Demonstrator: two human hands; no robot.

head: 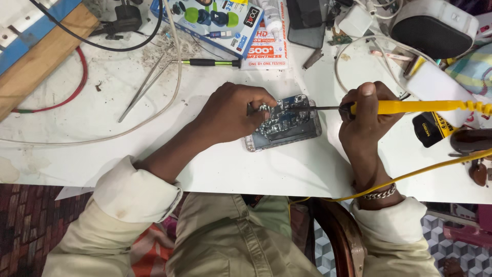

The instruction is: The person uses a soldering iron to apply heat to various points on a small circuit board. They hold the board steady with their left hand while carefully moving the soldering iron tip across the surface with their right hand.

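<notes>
On the white worktable an opened phone lies near the middle, its back off and its circuit board and metal shields showing. The left hand rests on the phone's left end, fingers curled down onto the board and pinning it to the table; whether anything small sits under those fingertips cannot be told. The right hand is closed firmly around the yellow handle of a soldering iron, thumb on top, and the iron's dark thin tip reaches left across the phone's far edge, touching or just above the board. A yellow cord runs from the right side under the right wrist, which wears a metal chain bracelet. Farther left on the table lie 1 pair of tweezers and a black-and-green screwdriver, well apart from the phone. A printed carton sits at the far edge, beside a white cable curving across the table.
</notes>
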